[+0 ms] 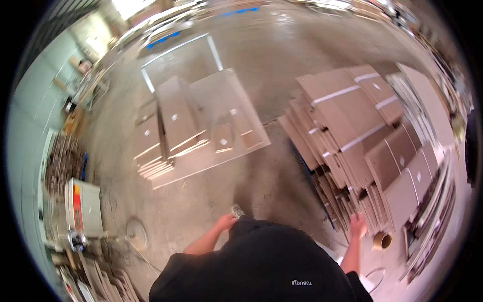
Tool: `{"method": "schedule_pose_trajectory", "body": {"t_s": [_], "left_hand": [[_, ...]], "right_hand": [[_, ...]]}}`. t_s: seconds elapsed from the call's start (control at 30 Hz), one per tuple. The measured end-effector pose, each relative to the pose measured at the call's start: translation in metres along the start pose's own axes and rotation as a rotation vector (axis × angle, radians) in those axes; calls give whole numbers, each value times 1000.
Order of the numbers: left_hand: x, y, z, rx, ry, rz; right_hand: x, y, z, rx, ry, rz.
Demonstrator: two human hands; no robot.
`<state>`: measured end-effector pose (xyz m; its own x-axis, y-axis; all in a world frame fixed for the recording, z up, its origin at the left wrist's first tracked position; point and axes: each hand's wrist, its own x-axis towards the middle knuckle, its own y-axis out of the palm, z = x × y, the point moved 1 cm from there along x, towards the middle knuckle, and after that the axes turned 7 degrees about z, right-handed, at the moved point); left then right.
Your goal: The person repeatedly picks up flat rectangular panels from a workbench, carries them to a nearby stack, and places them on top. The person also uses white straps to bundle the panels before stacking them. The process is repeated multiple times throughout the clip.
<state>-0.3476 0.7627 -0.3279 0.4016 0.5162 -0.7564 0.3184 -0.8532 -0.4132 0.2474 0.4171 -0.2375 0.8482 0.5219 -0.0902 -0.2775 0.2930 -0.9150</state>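
The right hand (358,225) is near the front edge of the strapped cardboard stack (338,115), the left hand (228,222) well apart, their grips impossible to tell; seemingly a positioning step, next calling for both hands on a sheet edge.

Cannot see sharply the blurred right grip (357,225), nor confirm any contact with the brown board stack (327,89). Cannot judge closing of the small left grip (227,221). Cannot read the tiny white labels (174,117). Cannot follow the blurred far pile (229,7) beyond the upper edge.

Both hands (227,222) (358,225) hang well apart, forearms (204,243) bare.
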Motion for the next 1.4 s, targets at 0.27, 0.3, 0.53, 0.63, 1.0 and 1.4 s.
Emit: {"method": "schedule_pose_trajectory", "body": {"t_s": [0.27,0.3,0.53,0.63,1.0,1.4], "left_hand": [[19,-59,152,-58,23,-113],[22,-66,175,27,51,-99],[32,-166,215,-120,-7,-75],[44,-184,223,-627,-151,-192],[57,-238,216,-373,-95,-307],[209,-517,273,85,-180,-394]], "right_hand": [[-156,210,219,696,91,1206],[-150,207,241,811,114,1254],[-54,246,336,333,11,1097],[-48,258,423,467,163,1100],[29,382,629,73,-314,1235],[104,555,898,-185,-784,1245]]}}
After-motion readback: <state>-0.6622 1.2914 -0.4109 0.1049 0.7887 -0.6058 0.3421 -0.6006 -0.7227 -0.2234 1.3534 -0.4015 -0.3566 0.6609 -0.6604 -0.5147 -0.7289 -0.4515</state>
